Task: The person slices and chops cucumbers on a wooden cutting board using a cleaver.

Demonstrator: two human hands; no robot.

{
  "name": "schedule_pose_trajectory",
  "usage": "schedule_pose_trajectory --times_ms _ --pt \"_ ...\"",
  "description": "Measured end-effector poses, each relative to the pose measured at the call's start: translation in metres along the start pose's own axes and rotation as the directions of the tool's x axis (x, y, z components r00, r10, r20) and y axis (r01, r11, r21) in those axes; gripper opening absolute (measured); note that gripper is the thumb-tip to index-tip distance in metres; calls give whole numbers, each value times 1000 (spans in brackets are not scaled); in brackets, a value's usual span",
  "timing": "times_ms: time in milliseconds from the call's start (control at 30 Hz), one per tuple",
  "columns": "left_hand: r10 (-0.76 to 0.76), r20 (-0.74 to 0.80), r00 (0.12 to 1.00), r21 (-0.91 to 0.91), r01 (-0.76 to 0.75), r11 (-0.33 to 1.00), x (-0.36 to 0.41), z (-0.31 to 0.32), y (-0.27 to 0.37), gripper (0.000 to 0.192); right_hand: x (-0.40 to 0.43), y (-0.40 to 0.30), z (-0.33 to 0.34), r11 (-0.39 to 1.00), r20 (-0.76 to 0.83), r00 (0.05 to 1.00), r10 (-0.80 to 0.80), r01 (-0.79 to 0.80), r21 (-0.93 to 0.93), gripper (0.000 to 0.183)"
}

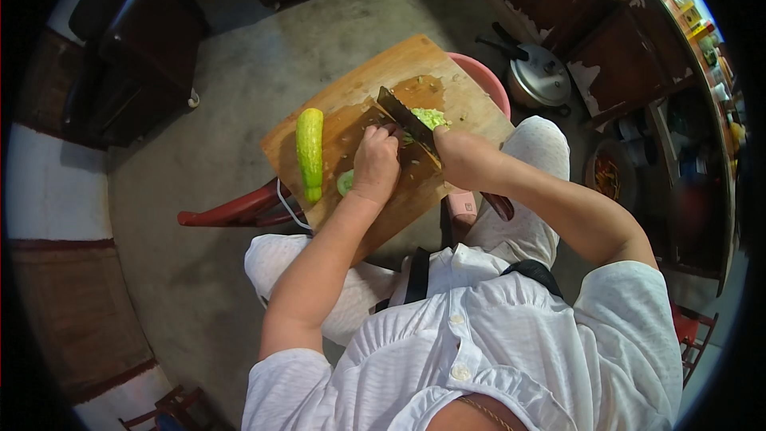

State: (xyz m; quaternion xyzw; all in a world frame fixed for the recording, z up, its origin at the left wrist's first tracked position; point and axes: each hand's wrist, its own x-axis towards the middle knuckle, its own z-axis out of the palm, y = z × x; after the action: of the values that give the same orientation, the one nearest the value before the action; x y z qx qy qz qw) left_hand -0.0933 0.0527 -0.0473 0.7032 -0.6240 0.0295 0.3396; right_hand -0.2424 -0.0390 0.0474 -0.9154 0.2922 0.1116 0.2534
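My right hand (464, 152) grips a kitchen cleaver (410, 120), its broad dark blade angled across a wooden cutting board (353, 96). A small heap of chopped green vegetable (429, 118) lies against the blade's far side. On the near side, my left hand (378, 161) rests with curled fingers close to the blade; whatever is under the fingertips is hidden. Beside that wrist a pale green cut slice (345, 182) shows partly. Toward the board's left edge lies a long yellow-green squash (310, 152), apparently whole. Wet patches and scattered bits mark the wood.
A pink basin (485, 81) shows beneath the board's right side. Past it on the floor stands a lidded pressure cooker (541, 75). A red stool-like frame (233, 206) juts out at left. Wooden cabinets (628, 51) line the right, with a bowl of food (607, 175) on a low shelf.
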Motion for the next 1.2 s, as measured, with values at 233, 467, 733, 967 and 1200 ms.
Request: schedule_pose_trajectory --times_ms 233,467,733,967,1200 --pt "-58 -27 998 -25 58 998 -2 -2 2 17 -5 11 12 991 -132 989 64 -48 123 17" --pt "-68 -9 998 -61 67 996 -1 -3 2 20 0 16 7 998 -81 995 -51 55 43 14" --pt "-49 13 999 -27 49 998 -1 -2 -3 17 4 3 1 997 6 999 -50 49 56 12" --pt "-15 -34 999 -25 14 1000 -2 -1 -4 14 -3 12 22 987 -173 985 25 3 160 16" --pt "-72 -18 997 -27 71 997 -4 -4 1 13 -9 3 3 994 -83 997 2 7 109 17"
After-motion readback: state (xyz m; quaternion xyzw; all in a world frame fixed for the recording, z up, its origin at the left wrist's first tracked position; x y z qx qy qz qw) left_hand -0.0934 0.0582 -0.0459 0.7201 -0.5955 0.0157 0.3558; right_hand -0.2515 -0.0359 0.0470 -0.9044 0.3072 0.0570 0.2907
